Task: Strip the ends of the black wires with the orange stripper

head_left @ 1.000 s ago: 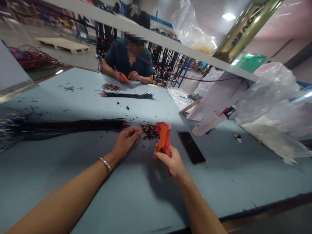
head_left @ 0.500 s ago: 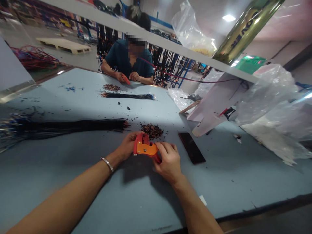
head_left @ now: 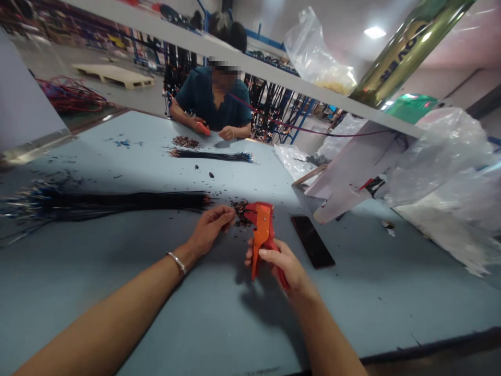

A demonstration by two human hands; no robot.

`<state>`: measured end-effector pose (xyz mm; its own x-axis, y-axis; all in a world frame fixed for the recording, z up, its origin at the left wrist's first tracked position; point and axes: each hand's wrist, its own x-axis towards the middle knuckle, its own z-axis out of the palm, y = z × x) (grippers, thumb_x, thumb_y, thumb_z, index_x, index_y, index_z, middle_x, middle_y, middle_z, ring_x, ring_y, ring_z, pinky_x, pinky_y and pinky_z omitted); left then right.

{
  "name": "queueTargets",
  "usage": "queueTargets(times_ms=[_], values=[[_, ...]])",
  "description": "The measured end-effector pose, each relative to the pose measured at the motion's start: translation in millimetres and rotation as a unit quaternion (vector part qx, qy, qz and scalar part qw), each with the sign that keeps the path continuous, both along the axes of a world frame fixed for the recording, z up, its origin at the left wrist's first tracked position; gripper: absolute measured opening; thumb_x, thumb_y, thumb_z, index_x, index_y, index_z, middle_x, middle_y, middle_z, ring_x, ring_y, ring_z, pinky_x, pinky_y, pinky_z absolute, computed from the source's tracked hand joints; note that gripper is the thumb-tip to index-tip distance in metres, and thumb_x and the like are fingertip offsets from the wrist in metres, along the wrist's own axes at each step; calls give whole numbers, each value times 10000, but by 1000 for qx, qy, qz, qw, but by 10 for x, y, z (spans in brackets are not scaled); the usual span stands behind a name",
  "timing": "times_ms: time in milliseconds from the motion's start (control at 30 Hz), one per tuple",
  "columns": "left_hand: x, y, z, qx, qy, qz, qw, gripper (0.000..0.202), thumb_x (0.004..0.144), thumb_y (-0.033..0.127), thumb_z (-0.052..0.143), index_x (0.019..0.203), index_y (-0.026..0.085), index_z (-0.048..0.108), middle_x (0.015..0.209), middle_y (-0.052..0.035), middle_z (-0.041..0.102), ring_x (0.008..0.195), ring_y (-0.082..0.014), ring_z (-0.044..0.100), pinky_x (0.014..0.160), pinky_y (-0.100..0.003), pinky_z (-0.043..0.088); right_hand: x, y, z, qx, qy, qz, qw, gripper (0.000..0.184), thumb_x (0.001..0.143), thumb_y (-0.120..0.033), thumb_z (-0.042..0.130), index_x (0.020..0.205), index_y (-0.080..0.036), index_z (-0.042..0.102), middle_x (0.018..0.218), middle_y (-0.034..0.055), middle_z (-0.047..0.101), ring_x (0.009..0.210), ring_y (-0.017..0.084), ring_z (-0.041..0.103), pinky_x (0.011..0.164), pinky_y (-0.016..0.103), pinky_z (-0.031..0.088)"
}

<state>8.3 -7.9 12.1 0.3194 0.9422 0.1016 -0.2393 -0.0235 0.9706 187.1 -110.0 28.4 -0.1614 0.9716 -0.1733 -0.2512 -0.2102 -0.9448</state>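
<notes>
My right hand (head_left: 284,258) is wrapped round the handles of a red and orange wire stripper (head_left: 263,227), its head up and its jaws facing left. Just left of the jaws, my left hand (head_left: 213,224) has thumb and fingertips pinched together. What they hold, if anything, is too small to make out. Behind both hands lies a pile of short copper and black wire offcuts (head_left: 239,211), partly covered by the stripper's head. A long bundle of black wires (head_left: 129,202) stretches left from near my left hand, with blue and metallic ends at the far left.
A dark phone (head_left: 312,241) lies right of my right hand. Across the table (head_left: 188,324) a co-worker (head_left: 213,99) holds an orange-red tool behind a smaller wire bundle (head_left: 211,155) and another offcut pile (head_left: 185,141). Clear plastic bags (head_left: 434,151) crowd the right side, and a white beam crosses above.
The wire stripper has left my left hand and turned upright in my right hand's grip. My left hand has changed from touching the tool to a pinch beside its jaws.
</notes>
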Motion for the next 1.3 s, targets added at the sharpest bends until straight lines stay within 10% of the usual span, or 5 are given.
queueTargets(times_ms=[700, 1300], values=[[-24, 34, -87, 36, -1, -64, 997, 267, 777, 414, 685, 743, 158, 616, 614, 39, 487, 564, -87, 412, 554, -226, 330, 24, 22, -49, -49, 73, 62, 994, 359, 683, -325, 729, 962, -112, 657, 811, 80, 693, 696, 208, 693, 636, 314, 546], [-58, 48, -87, 49, 33, -46, 997, 347, 759, 485, 696, 727, 150, 611, 588, 53, 406, 557, -83, 306, 523, -219, 239, -106, 43, -111, -43, 12, -13, 999, 312, 648, -377, 757, 761, -136, 595, 547, -23, 570, 395, 102, 523, 356, 201, 439]])
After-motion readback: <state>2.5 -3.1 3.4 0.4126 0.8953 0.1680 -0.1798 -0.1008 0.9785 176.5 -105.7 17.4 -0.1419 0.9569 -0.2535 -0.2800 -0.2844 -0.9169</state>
